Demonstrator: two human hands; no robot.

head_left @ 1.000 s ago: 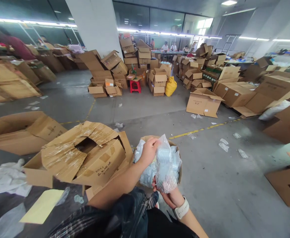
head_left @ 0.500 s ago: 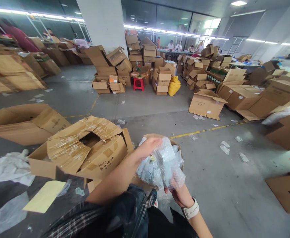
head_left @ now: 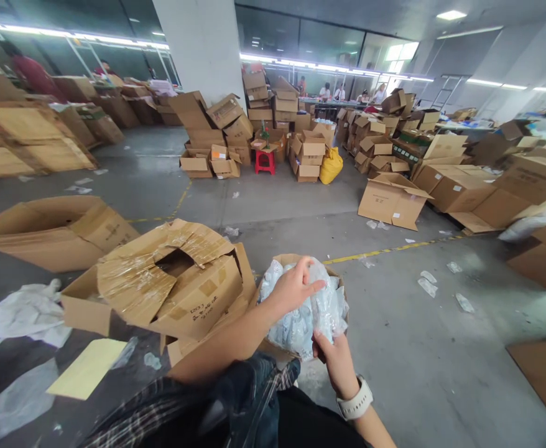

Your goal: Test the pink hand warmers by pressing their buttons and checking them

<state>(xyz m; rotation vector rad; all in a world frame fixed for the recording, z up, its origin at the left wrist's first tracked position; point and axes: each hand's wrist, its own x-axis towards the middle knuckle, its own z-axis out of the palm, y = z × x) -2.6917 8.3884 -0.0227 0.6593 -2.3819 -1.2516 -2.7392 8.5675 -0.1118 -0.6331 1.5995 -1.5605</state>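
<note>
A clear bubble-wrap packet [head_left: 328, 308] is held over a round-looking cardboard box [head_left: 288, 258] in front of me. My right hand [head_left: 336, 361], with a white watch on the wrist, grips its lower end between thumb and fingers. Against the packet's upper left side is my left hand [head_left: 296, 286], its thumb stretched away from bent fingers, open. What the wrap encloses is hard to make out. Several pale blue-white wrapped packets [head_left: 291, 330] fill the box beneath, partly hidden by my left hand and forearm.
Beside the box, at left, stands a large taped carton [head_left: 203, 305] with a hole in its top. A yellow sheet [head_left: 86, 368] and white plastic [head_left: 21, 314] lie on the floor. Further off are a red stool [head_left: 264, 162], a yellow sack [head_left: 331, 165] and stacked cartons; people sit at benches behind.
The packet has turned more upright and sits lower over the box. My left hand has shifted right and spread its thumb; my right hand keeps hold of the lower end.
</note>
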